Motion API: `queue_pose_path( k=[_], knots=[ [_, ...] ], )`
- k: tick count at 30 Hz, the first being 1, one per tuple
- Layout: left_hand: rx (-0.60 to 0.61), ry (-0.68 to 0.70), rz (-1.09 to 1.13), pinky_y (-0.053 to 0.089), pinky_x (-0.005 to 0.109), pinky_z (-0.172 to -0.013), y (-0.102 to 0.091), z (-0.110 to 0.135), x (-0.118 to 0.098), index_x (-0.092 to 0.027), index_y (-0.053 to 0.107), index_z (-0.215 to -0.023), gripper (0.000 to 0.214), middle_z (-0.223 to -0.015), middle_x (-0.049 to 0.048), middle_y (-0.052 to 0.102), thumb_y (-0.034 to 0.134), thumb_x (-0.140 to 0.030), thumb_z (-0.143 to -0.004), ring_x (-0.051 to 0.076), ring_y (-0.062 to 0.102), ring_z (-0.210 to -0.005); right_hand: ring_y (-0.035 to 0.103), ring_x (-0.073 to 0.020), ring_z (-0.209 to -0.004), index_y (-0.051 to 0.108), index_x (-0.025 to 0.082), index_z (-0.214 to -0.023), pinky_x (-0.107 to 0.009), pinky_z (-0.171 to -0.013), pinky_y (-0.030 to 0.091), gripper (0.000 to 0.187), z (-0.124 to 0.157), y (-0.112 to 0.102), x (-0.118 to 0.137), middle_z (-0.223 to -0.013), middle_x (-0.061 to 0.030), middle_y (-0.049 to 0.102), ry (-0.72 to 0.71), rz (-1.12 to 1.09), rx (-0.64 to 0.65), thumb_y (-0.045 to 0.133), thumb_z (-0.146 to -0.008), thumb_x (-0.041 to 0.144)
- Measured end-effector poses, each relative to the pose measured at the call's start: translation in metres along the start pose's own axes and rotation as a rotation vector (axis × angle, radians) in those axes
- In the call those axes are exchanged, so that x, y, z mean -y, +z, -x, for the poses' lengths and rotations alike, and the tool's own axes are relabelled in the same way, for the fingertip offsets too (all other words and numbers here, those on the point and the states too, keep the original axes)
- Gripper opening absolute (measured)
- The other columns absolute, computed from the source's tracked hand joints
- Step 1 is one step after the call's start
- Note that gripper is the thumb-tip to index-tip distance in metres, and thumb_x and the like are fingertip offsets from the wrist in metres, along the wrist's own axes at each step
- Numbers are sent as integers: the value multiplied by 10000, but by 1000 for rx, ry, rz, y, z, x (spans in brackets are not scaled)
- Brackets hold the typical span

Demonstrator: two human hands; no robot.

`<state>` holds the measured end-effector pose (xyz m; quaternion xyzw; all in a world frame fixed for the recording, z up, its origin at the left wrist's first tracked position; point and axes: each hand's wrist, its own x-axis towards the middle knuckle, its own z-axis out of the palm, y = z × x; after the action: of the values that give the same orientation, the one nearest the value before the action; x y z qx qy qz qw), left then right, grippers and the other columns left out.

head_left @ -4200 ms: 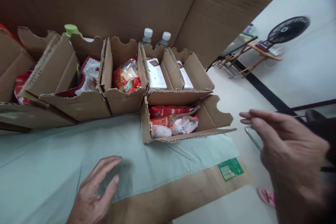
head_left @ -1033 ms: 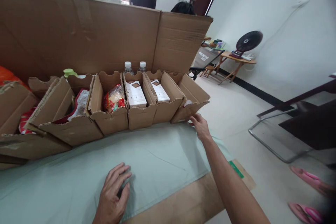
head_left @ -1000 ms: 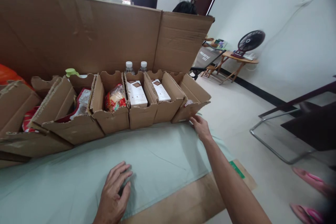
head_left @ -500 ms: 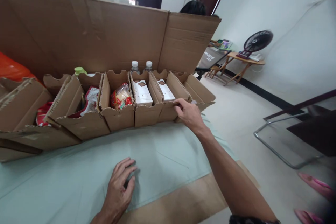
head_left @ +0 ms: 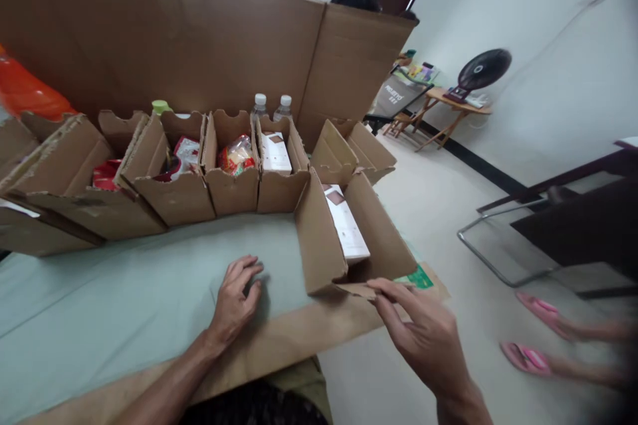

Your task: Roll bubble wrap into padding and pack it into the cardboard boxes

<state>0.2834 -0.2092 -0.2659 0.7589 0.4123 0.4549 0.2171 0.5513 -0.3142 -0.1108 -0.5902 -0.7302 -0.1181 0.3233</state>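
My right hand (head_left: 419, 325) pinches the front edge of an open cardboard box (head_left: 319, 239). That box stands out from the row, close to the table's near right edge, and holds a white carton (head_left: 349, 229) with a brown print. My left hand (head_left: 238, 295) rests on the pale green tablecloth (head_left: 149, 279), fingers loosely spread, holding nothing. Behind it runs the row of cardboard boxes. One holds another white carton (head_left: 276, 153), one a red and clear food packet (head_left: 236, 156), one a silver and red packet (head_left: 185, 158), and one something red (head_left: 106, 174).
A tall cardboard panel (head_left: 224, 46) stands behind the row, with two clear bottles (head_left: 260, 106) and an orange thing (head_left: 30, 86) before it. A fan (head_left: 481, 73) sits on a small wooden table to the right. A person's feet in pink slippers (head_left: 528, 357) are at lower right.
My right hand has pulled the box with the white carton out of the row toward me, to the table's near edge. My left hand stays on the cloth. The view has tilted down.
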Motion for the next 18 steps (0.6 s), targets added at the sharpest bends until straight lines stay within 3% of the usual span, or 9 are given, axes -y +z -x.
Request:
queue_pose_path(
  k=[3,5,7,8,11,12,13,15,18],
  knots=[
    [36,-64,54,598,488,-973,-7,4,-14,-192,736,-1079,234,-1194,132,731,559,-187,-925,280,677,-1148,762,-158,-772,682,227,-1172,-248,-728,580,234,32,-14,43,-950,-31,812,29,-114,64,612,-966,141],
    [60,-117,101,600,472,-971,-12,8,-26,-196,729,-1106,243,-1228,128,719,566,-200,-927,276,669,-1171,774,-200,-960,620,227,-1349,-299,-829,615,379,43,-23,66,-1113,-68,804,-12,-331,228,613,-972,182],
    [73,-154,131,607,444,-951,-21,13,-40,-204,721,-1132,255,-1266,122,707,566,-207,-930,274,659,-1199,763,-231,-1032,566,279,-1441,-374,-855,638,456,50,-32,73,-1136,-56,800,-20,-613,358,602,-988,241],
    [71,-162,139,609,428,-937,-27,17,-47,-206,720,-1134,254,-1260,116,709,566,-210,-932,273,662,-1195,768,-240,-983,599,312,-1409,-401,-817,646,416,51,-37,68,-1065,-41,809,34,-717,335,589,-996,266],
    [68,-174,162,612,369,-866,-46,29,-67,-209,726,-1077,207,-1108,86,738,579,-218,-932,241,704,-1047,734,-235,-735,755,313,-1091,-409,-654,606,200,50,-38,25,-798,-31,771,403,-744,-138,588,-982,302],
    [88,-182,182,612,346,-833,-51,33,-73,-211,727,-1045,184,-1041,71,740,581,-217,-933,225,712,-980,722,-235,-721,762,284,-1005,-402,-641,584,157,45,-32,4,-790,-44,764,520,-687,-319,617,-955,317],
    [125,-188,210,611,326,-798,-55,38,-80,-214,725,-1011,164,-983,58,737,580,-212,-935,209,712,-920,732,-244,-774,751,253,-996,-395,-656,574,157,39,-23,-18,-834,-66,776,608,-651,-405,645,-926,346],
    [253,-181,287,608,299,-751,-55,46,-95,-220,720,-978,155,-920,42,730,575,-193,-930,187,705,-843,745,-273,-956,726,207,-1048,-367,-688,572,286,20,2,-57,-1019,-116,793,691,-605,-319,694,-860,421],
    [439,-157,382,619,305,-747,-43,54,-113,-229,708,-1074,240,-969,51,735,580,-160,-883,185,702,-844,721,-271,-1051,678,171,-1188,-372,-750,571,523,-15,49,-93,-1154,-146,768,643,-497,-127,500,-934,593]
  ],
)
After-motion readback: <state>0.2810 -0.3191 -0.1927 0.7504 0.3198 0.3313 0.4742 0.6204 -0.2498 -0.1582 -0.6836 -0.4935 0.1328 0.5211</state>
